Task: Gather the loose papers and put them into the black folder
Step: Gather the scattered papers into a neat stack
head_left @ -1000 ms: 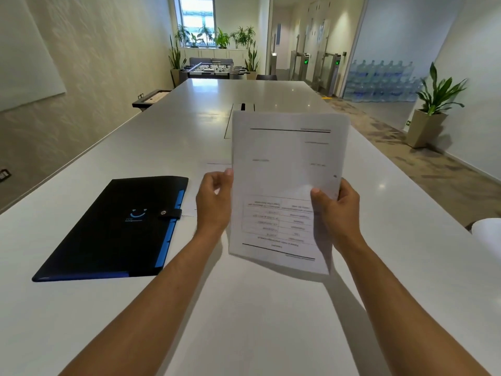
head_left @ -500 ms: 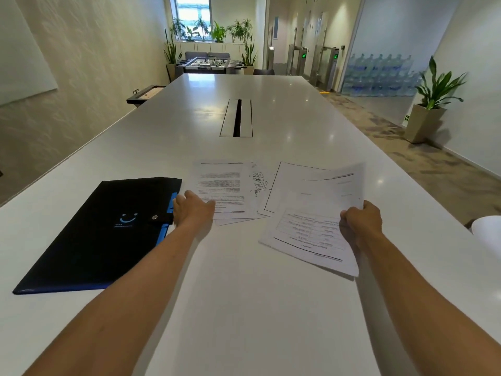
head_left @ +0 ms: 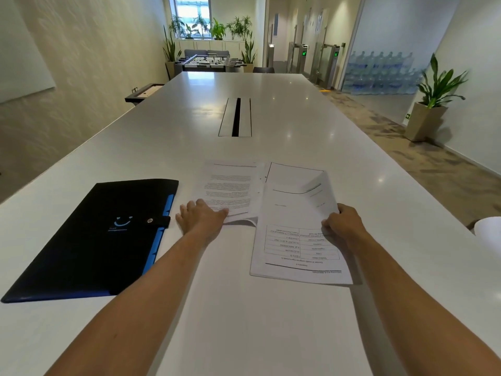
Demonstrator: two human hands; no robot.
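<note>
Still gathering: right hand [head_left: 343, 226] pinches the table-printed sheets [head_left: 295, 240], left hand [head_left: 202, 217] flat on text pages [head_left: 230, 189]; next merge them, closed black folder [head_left: 89, 240] at 9 o'clock.

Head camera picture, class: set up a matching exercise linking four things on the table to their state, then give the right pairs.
Things:
1. black folder
2. left hand
3. right hand
4. table sheet

States:
A. pinching a page's right edge
B. lying closed, strap snapped
C. resting flat on the text pages
D. top part bent upward

Pairs: 1-B, 2-C, 3-A, 4-D
</note>
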